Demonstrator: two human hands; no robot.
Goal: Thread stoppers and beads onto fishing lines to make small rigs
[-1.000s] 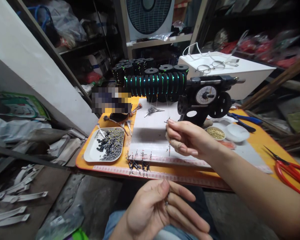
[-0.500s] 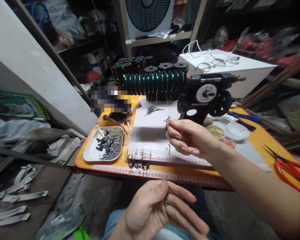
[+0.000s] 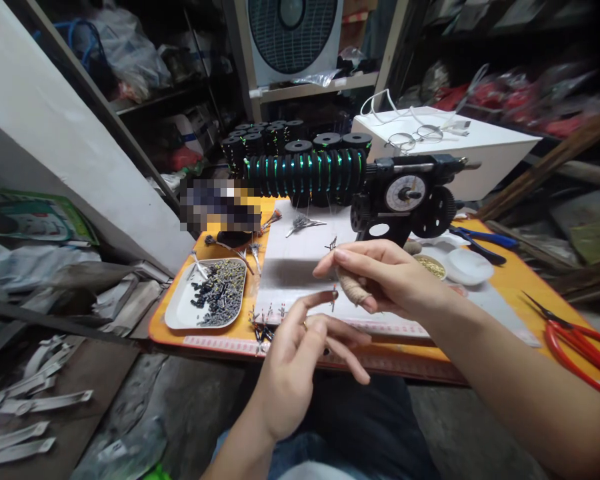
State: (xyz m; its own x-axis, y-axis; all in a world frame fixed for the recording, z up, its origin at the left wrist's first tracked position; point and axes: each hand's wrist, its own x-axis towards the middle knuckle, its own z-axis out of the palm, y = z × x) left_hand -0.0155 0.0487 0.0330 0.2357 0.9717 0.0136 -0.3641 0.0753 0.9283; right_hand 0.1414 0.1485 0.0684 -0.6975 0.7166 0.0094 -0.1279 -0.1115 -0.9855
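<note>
My right hand is raised over the white board, thumb and fingers pinched together; whatever is between them is too fine to make out. A beige wrap covers one of its fingers. A cluster of tiny dark pieces shows just beyond its fingertips. Below and left, my left hand is spread, with its index finger stretched out to a small dark piece with an orange tip. Whether they touch I cannot tell. Behind stands a black machine with a dial and a row of black spools wound with green-blue line.
A white tray of small grey and black pieces stands left. Several small black parts lie near the front edge by a measuring tape. Red-handled scissors, blue-handled pliers and a dish of gold bits are right.
My left hand has risen from below the table edge towards my right hand, its index finger now extended. My right hand's fingertips have dropped slightly away from the dark cluster. The view has shifted slightly.
</note>
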